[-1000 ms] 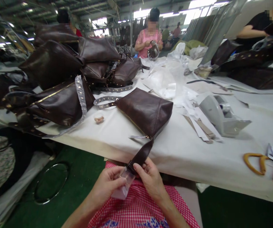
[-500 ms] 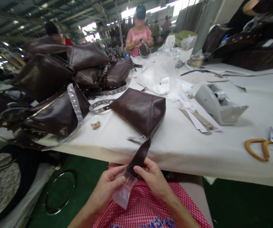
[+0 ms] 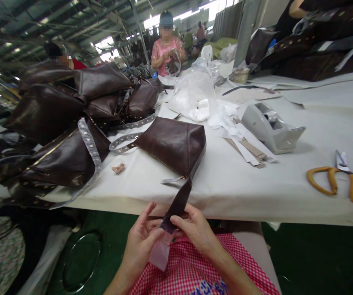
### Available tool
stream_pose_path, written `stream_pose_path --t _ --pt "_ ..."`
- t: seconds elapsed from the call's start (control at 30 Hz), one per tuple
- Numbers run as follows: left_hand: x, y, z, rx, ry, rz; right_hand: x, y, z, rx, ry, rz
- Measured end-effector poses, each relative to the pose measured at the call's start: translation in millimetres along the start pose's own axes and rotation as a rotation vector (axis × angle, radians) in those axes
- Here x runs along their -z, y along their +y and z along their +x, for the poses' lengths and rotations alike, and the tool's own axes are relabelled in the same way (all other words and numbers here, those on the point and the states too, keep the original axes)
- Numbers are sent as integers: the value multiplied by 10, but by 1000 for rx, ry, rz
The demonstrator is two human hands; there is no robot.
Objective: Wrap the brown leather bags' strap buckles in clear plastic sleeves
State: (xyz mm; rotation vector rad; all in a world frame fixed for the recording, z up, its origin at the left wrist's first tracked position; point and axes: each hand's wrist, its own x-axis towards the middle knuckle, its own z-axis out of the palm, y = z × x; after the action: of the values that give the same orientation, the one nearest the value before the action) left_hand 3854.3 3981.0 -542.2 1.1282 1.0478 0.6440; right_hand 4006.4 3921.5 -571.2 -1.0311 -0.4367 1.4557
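Note:
A dark brown leather bag [image 3: 173,143] lies on its side on the pale table, its strap [image 3: 181,198] hanging over the front edge towards me. My right hand [image 3: 196,229] pinches the strap close to its end, thumb on top. A clear plastic sleeve [image 3: 160,255] covers the strap's tip. My left hand [image 3: 144,237] holds this sleeve between thumb and fingers, with the forefinger lifted away. The bag's other strap [image 3: 124,143], studded and wrapped in plastic, curls out to the left.
Several brown bags [image 3: 68,151] are heaped at the left. A grey tape dispenser [image 3: 270,129] stands at the right, beside paper strips [image 3: 247,149]. Yellow-handled scissors [image 3: 344,178] lie near the right front edge. Clear plastic [image 3: 194,96] is piled behind. A co-worker [image 3: 167,49] stands across the table.
My left forefinger has lifted off the strap, while the thumb stays at the plastic sleeve. My right hand keeps its pinch. The whole view has shifted slightly, with table items appearing further left.

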Motion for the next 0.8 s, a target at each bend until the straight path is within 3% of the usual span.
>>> stream_pose_path --t 0.13,0.27,0.33,0.57,0.8 --pt "81 -19 -7 -1 -59 28 -16 -13 22 47 3 52" --pt "199 -29 -40 251 -384 -87 -22 4 43 91 -16 96" --pt "226 -54 -34 332 -478 -106 -21 17 45 101 -19 84" --pt "171 -93 28 336 -496 -59 -1 50 55 154 -42 59" --pt "169 90 9 346 -554 74 34 71 64 126 -70 91"
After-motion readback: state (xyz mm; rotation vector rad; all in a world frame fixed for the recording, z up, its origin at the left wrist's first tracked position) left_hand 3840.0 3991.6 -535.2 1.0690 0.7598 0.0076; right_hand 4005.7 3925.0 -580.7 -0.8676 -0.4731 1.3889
